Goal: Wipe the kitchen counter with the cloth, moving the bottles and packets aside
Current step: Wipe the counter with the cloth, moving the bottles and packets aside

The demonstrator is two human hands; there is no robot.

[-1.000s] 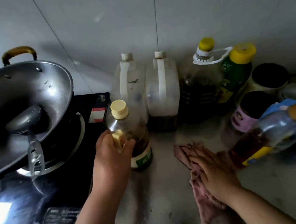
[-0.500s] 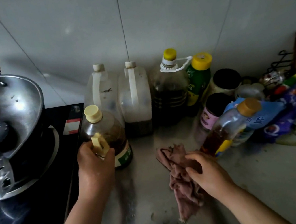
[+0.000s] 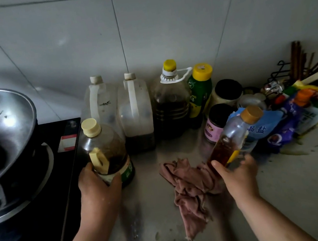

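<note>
I see grey tiled wall above a pale, speckled counter (image 3: 288,193), wet with droplets. Left of my left hand (image 3: 99,188) sits a round steel wok (image 3: 5,131) on a glossy black stove (image 3: 48,198). That hand wraps the base of a rounded, clear plastic oil bottle (image 3: 104,149) with a cream cap — upright on the counter. My right hand (image 3: 238,172) grips a slim, tilted bottle (image 3: 232,136), amber liquid inside. Between both hands the cloth (image 3: 189,188) lies crumpled — dusty pink, frayed. Beyond my right hand, shiny packets (image 3: 290,121) lie heaped.
</note>
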